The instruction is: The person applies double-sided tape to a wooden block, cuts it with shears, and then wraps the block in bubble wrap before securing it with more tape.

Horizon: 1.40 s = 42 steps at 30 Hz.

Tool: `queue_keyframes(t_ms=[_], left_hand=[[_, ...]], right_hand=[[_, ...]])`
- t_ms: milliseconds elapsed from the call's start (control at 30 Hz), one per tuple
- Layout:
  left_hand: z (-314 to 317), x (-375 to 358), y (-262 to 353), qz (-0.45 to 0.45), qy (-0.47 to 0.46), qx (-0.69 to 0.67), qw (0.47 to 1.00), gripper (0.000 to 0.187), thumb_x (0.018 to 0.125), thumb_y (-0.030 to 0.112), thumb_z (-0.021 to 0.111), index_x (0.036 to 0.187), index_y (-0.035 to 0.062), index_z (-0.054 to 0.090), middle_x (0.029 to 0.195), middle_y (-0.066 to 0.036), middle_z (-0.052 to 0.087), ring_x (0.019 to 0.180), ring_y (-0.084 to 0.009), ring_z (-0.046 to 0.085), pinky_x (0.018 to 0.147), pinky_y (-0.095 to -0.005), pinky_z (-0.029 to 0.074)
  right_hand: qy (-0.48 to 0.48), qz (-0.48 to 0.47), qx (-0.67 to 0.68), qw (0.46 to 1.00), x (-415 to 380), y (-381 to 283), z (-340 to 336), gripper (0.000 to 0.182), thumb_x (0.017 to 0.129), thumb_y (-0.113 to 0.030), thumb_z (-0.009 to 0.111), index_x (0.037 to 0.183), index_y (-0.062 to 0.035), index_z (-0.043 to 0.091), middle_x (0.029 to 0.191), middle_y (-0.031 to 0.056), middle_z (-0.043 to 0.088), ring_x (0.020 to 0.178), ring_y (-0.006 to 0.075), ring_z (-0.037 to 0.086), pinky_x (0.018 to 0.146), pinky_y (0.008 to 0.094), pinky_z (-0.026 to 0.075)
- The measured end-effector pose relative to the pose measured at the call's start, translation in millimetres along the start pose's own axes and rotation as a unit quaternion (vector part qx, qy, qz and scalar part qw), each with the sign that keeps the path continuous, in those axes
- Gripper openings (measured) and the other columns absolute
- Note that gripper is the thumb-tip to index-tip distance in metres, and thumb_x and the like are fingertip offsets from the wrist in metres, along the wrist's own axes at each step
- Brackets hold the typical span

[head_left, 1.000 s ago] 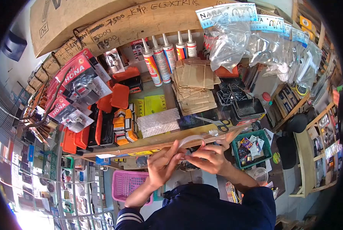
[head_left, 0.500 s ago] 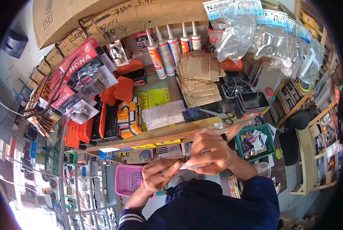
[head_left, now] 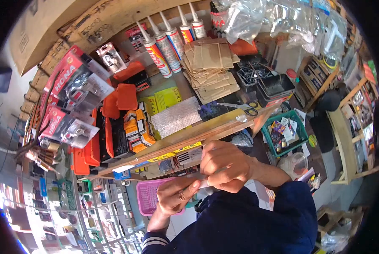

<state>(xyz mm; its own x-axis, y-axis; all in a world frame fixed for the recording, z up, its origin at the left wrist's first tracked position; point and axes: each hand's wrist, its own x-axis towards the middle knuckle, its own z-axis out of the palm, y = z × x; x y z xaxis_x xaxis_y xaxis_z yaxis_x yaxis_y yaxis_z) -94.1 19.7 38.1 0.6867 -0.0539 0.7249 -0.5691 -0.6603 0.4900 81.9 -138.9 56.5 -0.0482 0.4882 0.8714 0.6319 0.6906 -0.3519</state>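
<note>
Both hands are close together in front of my chest, below the counter's front edge. Between them shows a small whitish piece [head_left: 203, 184], thin and mostly covered by fingers; what it is I cannot tell. My left hand [head_left: 176, 196] pinches its left end, thumb on top and a ring on one finger. Curled tightly, my right hand [head_left: 226, 168] grips the other end, knuckles up. A pink plastic basket [head_left: 147, 198] stands below and left of my left hand.
On the counter [head_left: 172, 143] lie bubble wrap [head_left: 177, 117], brown cardboard pieces [head_left: 210, 72], scissors [head_left: 244, 107] and small orange boxes [head_left: 135, 131]. Sealant tubes [head_left: 158, 53] stand behind. Packaged padlocks [head_left: 81, 91] hang left. A green basket [head_left: 286, 132] sits right.
My view has tilted and shifted, so the counter appears slanted. My right hand has turned and its fingers have curled in more, covering more of the whitish piece. My left hand keeps its pinch.
</note>
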Motion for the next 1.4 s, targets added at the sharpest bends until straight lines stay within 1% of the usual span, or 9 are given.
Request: queue_keyframes(t_ms=[133,400,800,900,1000,1133,1167,1200,1400], left_hand=[[-4.3,2.5,-3.9,-0.001,-0.027,-0.017,0.999,0.047,0.076,0.000,0.080,0.122,0.0092,0.074,0.096,-0.013,0.075,0.076,-0.0224,0.072,0.066,-0.0313,0.059],[26.3,20.5,4.1,0.021,-0.071,-0.066,0.995,0.043,0.083,-0.001,0.075,0.125,0.0035,0.071,0.095,-0.015,0.075,0.076,-0.0261,0.073,0.064,-0.0339,0.060],[104.8,31.8,60.6,-0.009,-0.079,-0.067,0.995,0.044,0.082,0.002,0.078,0.126,0.0018,0.070,0.098,-0.016,0.075,0.076,-0.0264,0.073,0.065,-0.0345,0.060],[118.1,28.2,74.6,-0.010,-0.086,-0.028,0.996,0.044,0.082,0.002,0.078,0.125,0.0011,0.070,0.097,-0.016,0.075,0.076,-0.0261,0.073,0.065,-0.0346,0.060],[129.2,26.2,87.1,-0.086,-0.063,-0.043,0.993,0.048,0.084,0.005,0.079,0.130,0.0017,0.065,0.098,-0.016,0.076,0.080,-0.0300,0.075,0.066,-0.0356,0.060],[135.6,11.0,92.3,-0.167,-0.086,-0.088,0.978,0.041,0.084,0.005,0.080,0.117,0.0003,0.057,0.100,-0.021,0.075,0.081,-0.0313,0.076,0.067,-0.0356,0.060],[136.6,7.2,90.6,-0.130,-0.075,-0.066,0.987,0.053,0.085,0.004,0.080,0.122,0.0026,0.043,0.104,-0.021,0.075,0.083,-0.0307,0.076,0.067,-0.0345,0.059],[137.7,7.4,91.7,-0.129,-0.077,-0.063,0.987,0.053,0.085,0.004,0.080,0.122,0.0026,0.043,0.104,-0.021,0.075,0.083,-0.0307,0.076,0.067,-0.0345,0.059],[138.1,12.5,102.9,-0.145,-0.091,-0.076,0.982,0.067,0.087,0.003,0.078,0.132,0.0108,0.030,0.110,-0.021,0.075,0.085,-0.0279,0.076,0.068,-0.0322,0.058]], right_hand=[[-0.027,0.038,-0.016,0.999,-4.6,-6.9,2.0,0.023,0.080,-0.004,0.065,0.103,-0.0080,0.066,0.083,0.0029,0.064,0.075,0.0233,0.065,0.079,0.0447,0.048],[0.005,0.078,-0.003,0.997,-38.3,-28.3,-9.7,0.029,0.079,-0.008,0.066,0.108,-0.0049,0.068,0.080,0.0055,0.058,0.078,0.0272,0.061,0.079,0.0441,0.045],[-0.031,0.073,-0.011,0.997,-88.4,-80.0,-78.6,0.014,0.078,-0.006,0.066,0.090,-0.0071,0.060,0.084,0.0068,0.057,0.081,0.0273,0.061,0.078,0.0425,0.046],[0.033,0.054,0.018,0.998,-100.1,-86.6,-85.0,0.019,0.078,0.001,0.069,0.089,-0.0103,0.058,0.093,0.0045,0.060,0.090,0.0293,0.063,0.080,0.0423,0.048],[0.059,0.033,0.007,0.998,-106.7,-99.6,-91.1,0.024,0.079,0.005,0.068,0.093,-0.0104,0.057,0.099,0.0033,0.061,0.094,0.0295,0.063,0.081,0.0432,0.048],[-0.017,0.063,0.051,0.997,-119.0,-104.6,-92.0,0.028,0.080,0.005,0.064,0.097,-0.0148,0.056,0.109,0.0032,0.065,0.093,0.0253,0.062,0.080,0.0468,0.048],[-0.013,0.068,0.061,0.996,-119.6,-105.4,-91.8,0.028,0.081,0.006,0.061,0.100,-0.0140,0.055,0.112,0.0042,0.064,0.091,0.0249,0.061,0.080,0.0472,0.048],[-0.011,0.066,0.062,0.996,-122.1,-105.3,-89.4,0.028,0.081,0.006,0.061,0.100,-0.0140,0.055,0.112,0.0042,0.064,0.091,0.0249,0.061,0.080,0.0472,0.048],[0.116,0.013,0.070,0.991,-132.9,-106.9,-80.0,0.030,0.081,0.008,0.068,0.096,-0.0146,0.054,0.088,0.0023,0.063,0.076,0.0223,0.061,0.067,0.0425,0.052]])
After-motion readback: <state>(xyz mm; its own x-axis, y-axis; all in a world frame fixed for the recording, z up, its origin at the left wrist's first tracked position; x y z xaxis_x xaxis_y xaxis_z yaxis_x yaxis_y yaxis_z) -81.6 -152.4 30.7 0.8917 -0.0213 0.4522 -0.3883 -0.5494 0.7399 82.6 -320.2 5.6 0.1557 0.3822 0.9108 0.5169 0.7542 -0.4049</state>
